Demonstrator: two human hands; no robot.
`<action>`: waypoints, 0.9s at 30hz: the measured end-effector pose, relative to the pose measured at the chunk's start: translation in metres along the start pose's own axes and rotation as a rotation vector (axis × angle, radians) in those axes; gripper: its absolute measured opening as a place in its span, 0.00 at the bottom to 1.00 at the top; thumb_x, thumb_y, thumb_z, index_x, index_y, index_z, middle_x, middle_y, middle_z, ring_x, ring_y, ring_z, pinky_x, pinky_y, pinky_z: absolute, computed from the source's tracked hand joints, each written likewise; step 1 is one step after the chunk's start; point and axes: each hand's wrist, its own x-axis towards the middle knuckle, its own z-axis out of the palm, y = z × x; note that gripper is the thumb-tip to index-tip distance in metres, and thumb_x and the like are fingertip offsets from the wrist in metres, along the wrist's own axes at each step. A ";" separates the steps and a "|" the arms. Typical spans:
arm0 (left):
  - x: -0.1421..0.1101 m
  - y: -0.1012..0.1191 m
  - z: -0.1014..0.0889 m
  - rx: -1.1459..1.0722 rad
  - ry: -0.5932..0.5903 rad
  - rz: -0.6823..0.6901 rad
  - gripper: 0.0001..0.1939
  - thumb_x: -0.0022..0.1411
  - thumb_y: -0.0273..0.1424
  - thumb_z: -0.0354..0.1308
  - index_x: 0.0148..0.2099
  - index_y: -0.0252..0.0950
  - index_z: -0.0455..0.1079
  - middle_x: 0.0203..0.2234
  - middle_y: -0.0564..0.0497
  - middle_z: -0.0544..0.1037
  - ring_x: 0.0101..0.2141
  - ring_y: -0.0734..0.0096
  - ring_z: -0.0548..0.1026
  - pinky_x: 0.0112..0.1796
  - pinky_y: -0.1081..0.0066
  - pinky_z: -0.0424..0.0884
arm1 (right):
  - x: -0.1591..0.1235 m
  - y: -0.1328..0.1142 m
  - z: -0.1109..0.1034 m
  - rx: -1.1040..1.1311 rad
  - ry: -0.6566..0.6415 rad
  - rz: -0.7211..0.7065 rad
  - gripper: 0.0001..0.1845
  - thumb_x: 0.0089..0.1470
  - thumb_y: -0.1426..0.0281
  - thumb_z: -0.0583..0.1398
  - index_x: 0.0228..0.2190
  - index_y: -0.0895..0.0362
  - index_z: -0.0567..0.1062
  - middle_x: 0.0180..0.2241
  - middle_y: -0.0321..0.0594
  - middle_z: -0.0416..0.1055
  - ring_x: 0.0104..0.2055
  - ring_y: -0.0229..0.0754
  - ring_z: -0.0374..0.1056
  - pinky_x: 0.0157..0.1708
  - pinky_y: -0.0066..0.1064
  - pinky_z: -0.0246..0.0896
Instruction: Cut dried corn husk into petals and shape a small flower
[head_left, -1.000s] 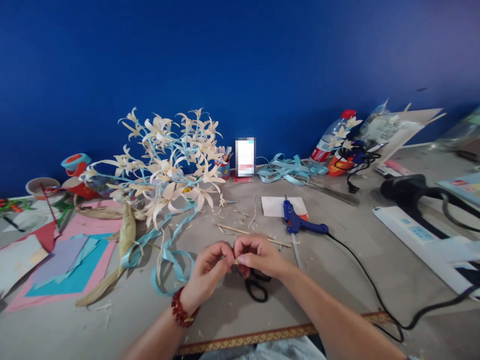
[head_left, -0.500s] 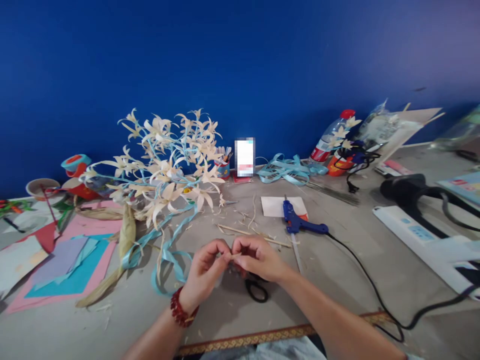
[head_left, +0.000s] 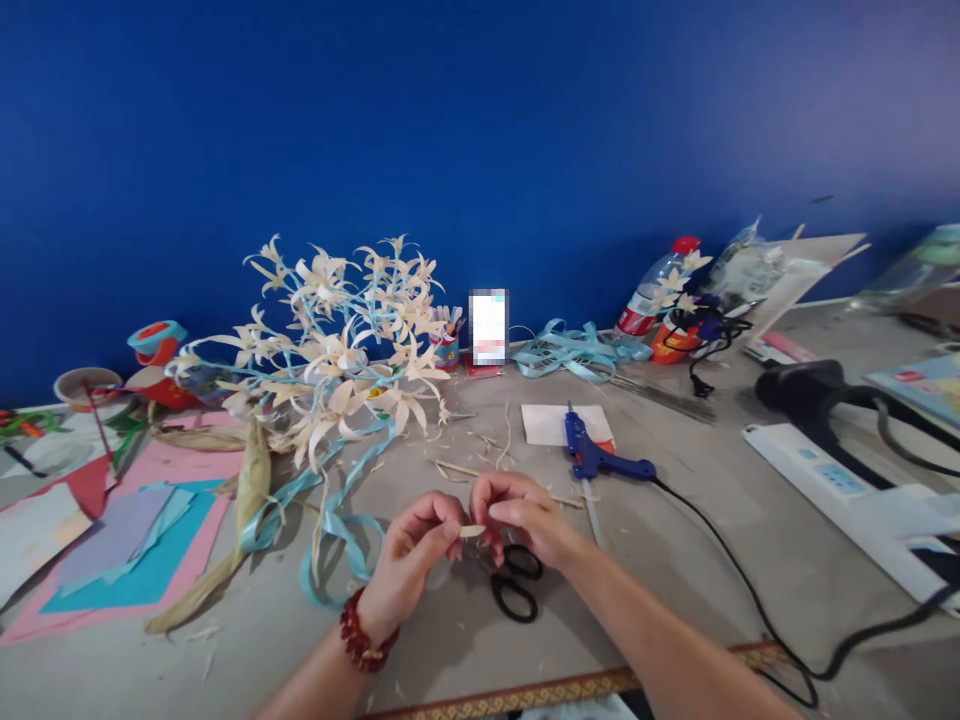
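Paper sheets: flat pink [head_left: 26,622], teal [head_left: 112,592] and lilac [head_left: 116,530] layers, overlapping at the far left.
Corn husk [head_left: 253,475]: dry, wrinkled, yellowish, tapering into a twisted tail.
Flowers [head_left: 349,405]: cream, thin pointed petals on curving stems wrapped in pale blue.
Ribbon [head_left: 261,530]: light blue, glossy, looping loosely below the flowers.
Left hand [head_left: 416,550]: thumb and forefinger pinch the pale strip; a dark red beaded bracelet [head_left: 365,637] circles the wrist.
Pale strip [head_left: 472,531]: small, narrow, slightly tapered, held between the hands above the table [head_left: 450,640].
Right hand [head_left: 532,520]: fingers curled but parted, just beside the strip's free end, gripping nothing visible.
Scissors [head_left: 496,590]: black oval handle loops on the table, partly under the right hand.
Glue gun [head_left: 600,460]: smooth blue plastic, nozzle over a white card [head_left: 544,425].
Change: earlier both hands pinch the strip; now the right is off it, and more strip shows.
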 end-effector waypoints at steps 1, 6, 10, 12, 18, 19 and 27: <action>0.000 -0.001 -0.001 0.016 0.006 -0.009 0.09 0.61 0.33 0.61 0.31 0.34 0.69 0.22 0.54 0.69 0.25 0.76 0.64 0.29 0.75 0.59 | -0.001 0.001 0.002 -0.059 0.003 0.014 0.05 0.47 0.70 0.61 0.25 0.60 0.72 0.20 0.33 0.68 0.19 0.32 0.64 0.17 0.21 0.65; -0.001 -0.003 -0.001 -0.010 -0.016 -0.012 0.09 0.61 0.33 0.62 0.31 0.34 0.69 0.22 0.54 0.69 0.24 0.76 0.64 0.28 0.74 0.59 | -0.001 0.004 0.004 -0.035 -0.016 0.020 0.07 0.47 0.70 0.62 0.23 0.59 0.70 0.16 0.31 0.67 0.15 0.30 0.60 0.14 0.20 0.62; 0.002 0.000 0.002 -0.077 -0.047 0.045 0.11 0.62 0.34 0.59 0.30 0.35 0.67 0.20 0.54 0.67 0.25 0.73 0.64 0.30 0.72 0.60 | 0.001 0.002 0.000 0.177 0.001 -0.023 0.07 0.45 0.69 0.61 0.21 0.58 0.69 0.14 0.29 0.64 0.12 0.29 0.54 0.11 0.20 0.58; 0.002 0.002 0.002 -0.078 -0.040 0.074 0.11 0.63 0.34 0.58 0.29 0.35 0.67 0.20 0.54 0.66 0.26 0.72 0.64 0.32 0.71 0.60 | 0.001 0.000 -0.001 0.166 0.038 -0.030 0.08 0.47 0.68 0.61 0.21 0.58 0.69 0.16 0.30 0.64 0.13 0.29 0.55 0.12 0.20 0.58; 0.001 0.001 -0.002 -0.009 -0.010 0.017 0.09 0.61 0.32 0.60 0.30 0.34 0.69 0.23 0.53 0.68 0.27 0.73 0.65 0.31 0.72 0.61 | -0.004 -0.002 0.009 -0.143 -0.002 0.015 0.12 0.52 0.64 0.63 0.26 0.59 0.70 0.19 0.31 0.67 0.17 0.30 0.62 0.17 0.20 0.62; 0.001 0.001 -0.002 -0.006 -0.012 0.006 0.09 0.61 0.33 0.60 0.31 0.34 0.70 0.23 0.53 0.69 0.27 0.73 0.66 0.32 0.72 0.61 | -0.004 -0.002 0.011 -0.158 -0.002 0.015 0.13 0.52 0.63 0.63 0.25 0.59 0.70 0.19 0.31 0.67 0.17 0.30 0.62 0.17 0.20 0.62; 0.003 0.000 0.001 -0.111 -0.001 -0.103 0.07 0.55 0.30 0.63 0.28 0.33 0.70 0.20 0.54 0.69 0.23 0.76 0.63 0.27 0.74 0.59 | -0.002 0.005 0.010 -0.071 0.014 0.000 0.10 0.50 0.67 0.63 0.23 0.59 0.70 0.16 0.29 0.65 0.14 0.29 0.58 0.15 0.20 0.60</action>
